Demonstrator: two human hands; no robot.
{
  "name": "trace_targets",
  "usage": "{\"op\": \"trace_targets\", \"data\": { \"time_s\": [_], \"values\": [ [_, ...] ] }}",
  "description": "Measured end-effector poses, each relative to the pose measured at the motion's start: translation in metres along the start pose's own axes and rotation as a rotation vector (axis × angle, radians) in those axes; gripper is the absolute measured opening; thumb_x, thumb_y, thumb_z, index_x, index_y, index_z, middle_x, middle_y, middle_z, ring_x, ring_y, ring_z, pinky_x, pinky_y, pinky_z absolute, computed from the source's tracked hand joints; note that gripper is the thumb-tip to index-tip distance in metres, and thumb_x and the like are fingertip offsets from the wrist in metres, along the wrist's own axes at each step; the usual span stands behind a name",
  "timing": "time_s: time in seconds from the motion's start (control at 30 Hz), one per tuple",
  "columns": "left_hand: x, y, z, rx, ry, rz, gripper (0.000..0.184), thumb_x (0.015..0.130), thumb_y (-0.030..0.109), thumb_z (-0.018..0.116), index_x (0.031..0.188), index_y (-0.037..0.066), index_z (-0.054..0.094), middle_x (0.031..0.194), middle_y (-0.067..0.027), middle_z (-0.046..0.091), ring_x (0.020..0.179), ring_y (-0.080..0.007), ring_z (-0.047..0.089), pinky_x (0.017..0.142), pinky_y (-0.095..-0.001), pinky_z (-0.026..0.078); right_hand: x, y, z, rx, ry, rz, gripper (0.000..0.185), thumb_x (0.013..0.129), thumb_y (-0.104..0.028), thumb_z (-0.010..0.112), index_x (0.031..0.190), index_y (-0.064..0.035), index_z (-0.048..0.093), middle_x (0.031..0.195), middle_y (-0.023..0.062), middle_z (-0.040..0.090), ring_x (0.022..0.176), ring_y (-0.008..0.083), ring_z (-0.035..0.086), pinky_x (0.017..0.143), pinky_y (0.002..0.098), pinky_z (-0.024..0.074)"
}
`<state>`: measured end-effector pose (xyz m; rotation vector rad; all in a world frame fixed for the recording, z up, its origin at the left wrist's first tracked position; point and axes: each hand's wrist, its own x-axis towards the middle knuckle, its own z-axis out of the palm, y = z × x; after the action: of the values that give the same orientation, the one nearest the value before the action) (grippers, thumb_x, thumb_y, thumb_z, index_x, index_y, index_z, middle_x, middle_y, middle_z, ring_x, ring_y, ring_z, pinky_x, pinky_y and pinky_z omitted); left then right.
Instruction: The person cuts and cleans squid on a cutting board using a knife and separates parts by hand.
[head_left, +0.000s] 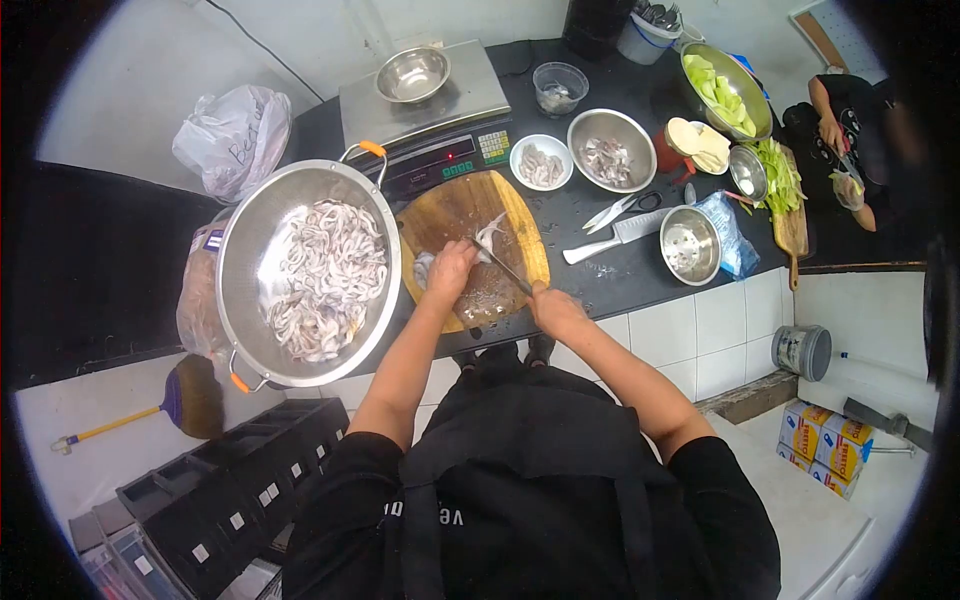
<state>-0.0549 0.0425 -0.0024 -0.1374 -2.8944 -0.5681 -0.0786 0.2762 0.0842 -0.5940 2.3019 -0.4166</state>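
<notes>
My right hand (558,310) grips the handle of a knife (514,278); its blade lies across the wooden cutting board (533,235). My left hand (452,268) is on the board with its fingers closed on squid beside the blade's tip. A pale squid piece (490,233) sticks out past the fingers and blade. Another whitish piece (422,268) lies on the board left of that hand. The fingertips are partly hidden. To the left, a large steel colander (238,265) with orange handles holds a heap of squid tentacles (330,270).
Behind the board stands a digital scale (440,160) with a steel bowl (413,75). A white bowl (541,162) and steel bowl (612,150) hold cut seafood. Right of the board lie a cleaver (620,235) and scissors (642,203). A co-worker (850,140) works at far right.
</notes>
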Motion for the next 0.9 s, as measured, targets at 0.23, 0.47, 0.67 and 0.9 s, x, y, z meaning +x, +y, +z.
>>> {"op": "trace_targets", "data": {
  "time_s": [0.23, 0.47, 0.67, 0.9],
  "values": [
    [-0.002, 0.003, -0.001, 0.021, -0.039, -0.052, 0.013, 0.081, 0.015, 0.062, 0.09, 0.006, 0.063, 0.097, -0.0079, 0.062, 0.092, -0.0288, 0.058, 0.077, -0.0394, 0.051, 0.011, 0.008, 0.015, 0.003, 0.034, 0.03, 0.034, 0.098, -0.031, 0.04, 0.108, 0.0004, 0.049, 0.095, 0.0286, 0.065, 0.095, 0.0438, 0.063, 0.083, 0.0529, 0.0483],
    [-0.005, 0.002, 0.003, 0.016, -0.01, -0.019, 0.014, 0.082, 0.015, 0.062, 0.092, 0.006, 0.063, 0.1, -0.0082, 0.062, 0.093, -0.0294, 0.058, 0.077, -0.0396, 0.051, 0.018, 0.012, 0.017, -0.034, 0.018, -0.001, 0.032, 0.097, -0.03, 0.041, 0.109, -0.0007, 0.048, 0.093, 0.0272, 0.065, 0.092, 0.044, 0.063, 0.081, 0.0529, 0.0489],
    [-0.005, 0.002, 0.0, 0.007, -0.002, -0.004, 0.012, 0.082, 0.014, 0.062, 0.092, 0.006, 0.063, 0.103, -0.0076, 0.062, 0.094, -0.0298, 0.058, 0.078, -0.0395, 0.051, 0.007, 0.031, 0.021, 0.004, 0.017, -0.02, 0.033, 0.097, -0.032, 0.043, 0.108, -0.0015, 0.048, 0.091, 0.0277, 0.065, 0.09, 0.0448, 0.063, 0.08, 0.0542, 0.0484],
    [-0.01, 0.008, -0.001, 0.011, 0.03, -0.021, 0.013, 0.081, 0.01, 0.063, 0.094, 0.005, 0.062, 0.104, -0.009, 0.061, 0.096, -0.0305, 0.057, 0.081, -0.0393, 0.05, 0.003, 0.034, 0.004, -0.009, 0.001, -0.045, 0.035, 0.098, -0.036, 0.043, 0.108, -0.0024, 0.049, 0.089, 0.0272, 0.065, 0.088, 0.0457, 0.063, 0.079, 0.0549, 0.0479]
  ]
}}
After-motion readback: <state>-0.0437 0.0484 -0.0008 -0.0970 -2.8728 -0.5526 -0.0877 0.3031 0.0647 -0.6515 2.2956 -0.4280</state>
